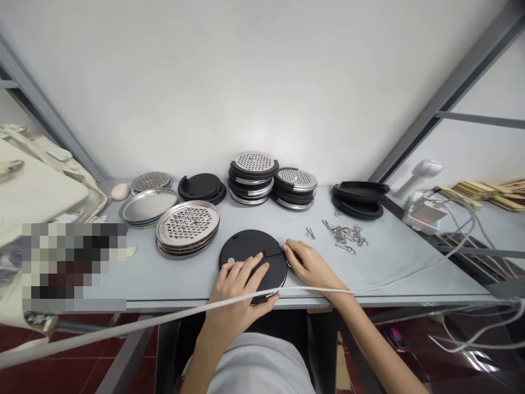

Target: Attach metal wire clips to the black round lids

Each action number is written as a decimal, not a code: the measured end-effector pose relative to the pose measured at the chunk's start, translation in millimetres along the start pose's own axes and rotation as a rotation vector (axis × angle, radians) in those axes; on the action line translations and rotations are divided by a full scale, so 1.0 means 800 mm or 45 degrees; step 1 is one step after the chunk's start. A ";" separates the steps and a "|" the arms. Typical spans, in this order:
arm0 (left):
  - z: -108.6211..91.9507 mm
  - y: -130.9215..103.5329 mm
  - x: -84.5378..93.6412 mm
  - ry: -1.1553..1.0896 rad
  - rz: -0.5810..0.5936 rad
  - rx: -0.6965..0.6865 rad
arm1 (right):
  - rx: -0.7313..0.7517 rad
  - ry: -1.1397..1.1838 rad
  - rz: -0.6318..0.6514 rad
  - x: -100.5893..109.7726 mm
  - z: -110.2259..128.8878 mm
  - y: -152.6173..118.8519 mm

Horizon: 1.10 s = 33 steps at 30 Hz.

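Note:
A round black disc (250,243) lies at the table's front edge, a shiny rim showing at its lower right. My left hand (241,287) rests spread on top of it, thumb along the near rim. At the disc's right edge, my right hand (307,265) pinches a small metal clip (282,246), partly hidden by the fingers. To the right lie a loose metal clip (310,233) and a pile of metal clips (346,234). Left of the disc sits a stack of round metal grater plates (187,224).
Assembled grater stacks (254,178) (295,186) stand at the back. Black rings (361,198) are stacked back right, black discs (200,187) back left, near metal plates (147,207). A white cable (172,314) crosses in front of my hands. Beige bags (36,180) hang at left.

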<state>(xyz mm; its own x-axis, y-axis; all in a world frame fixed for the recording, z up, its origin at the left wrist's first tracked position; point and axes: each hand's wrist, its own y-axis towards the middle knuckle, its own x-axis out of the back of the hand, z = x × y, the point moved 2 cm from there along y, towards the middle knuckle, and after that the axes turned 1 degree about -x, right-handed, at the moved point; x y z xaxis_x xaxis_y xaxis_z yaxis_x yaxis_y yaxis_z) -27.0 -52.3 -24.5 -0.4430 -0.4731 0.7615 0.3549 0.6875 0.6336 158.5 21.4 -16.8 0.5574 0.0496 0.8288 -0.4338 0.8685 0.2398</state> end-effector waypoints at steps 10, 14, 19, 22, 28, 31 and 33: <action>0.000 -0.002 0.002 0.016 0.066 -0.004 | -0.004 -0.009 0.015 0.001 0.002 0.001; -0.001 -0.001 0.002 0.010 0.064 0.004 | -0.009 -0.020 0.015 0.001 0.002 0.002; 0.000 -0.001 0.001 -0.007 0.022 0.019 | -0.026 -0.017 0.013 0.002 0.003 0.001; 0.000 -0.002 0.000 -0.017 0.004 0.021 | -0.031 -0.008 0.014 0.002 0.003 0.001; 0.001 -0.001 0.001 -0.026 -0.004 0.019 | -0.042 0.012 0.004 0.001 0.002 0.001; 0.001 -0.002 0.002 -0.026 -0.017 0.010 | -0.045 0.026 -0.002 0.001 0.002 0.000; 0.001 -0.003 0.001 -0.024 -0.037 0.007 | -0.050 0.037 -0.007 0.001 0.002 -0.001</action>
<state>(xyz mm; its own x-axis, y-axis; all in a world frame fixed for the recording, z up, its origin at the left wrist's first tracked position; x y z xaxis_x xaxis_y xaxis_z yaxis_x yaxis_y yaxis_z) -28.9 -53.7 -25.3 -0.4686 -0.4822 0.7402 0.3376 0.6766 0.6544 158.4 20.4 -15.4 0.5804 0.0589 0.8122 -0.4030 0.8875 0.2235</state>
